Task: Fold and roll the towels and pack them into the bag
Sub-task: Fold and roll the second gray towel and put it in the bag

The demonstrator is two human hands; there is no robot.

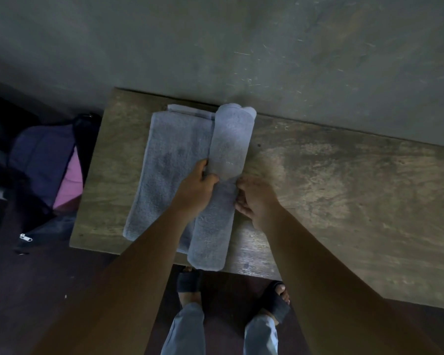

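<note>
Rolling step, about midway: left hand (pixel 198 185) and right hand (pixel 254 201) curl their fingers onto either flank of the half-rolled grey terry towel (pixel 231 149) on the worn wooden table (pixel 344 188), its flat half beyond the left fingertips; next move probably a tight, even roll leftward.

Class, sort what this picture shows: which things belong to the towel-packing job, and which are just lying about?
Job: grey towel, partly rolled; left hand and right hand gripping its roll; purple bag on the floor.
Just there: wooden table beneath the towel; black sandals.
</note>
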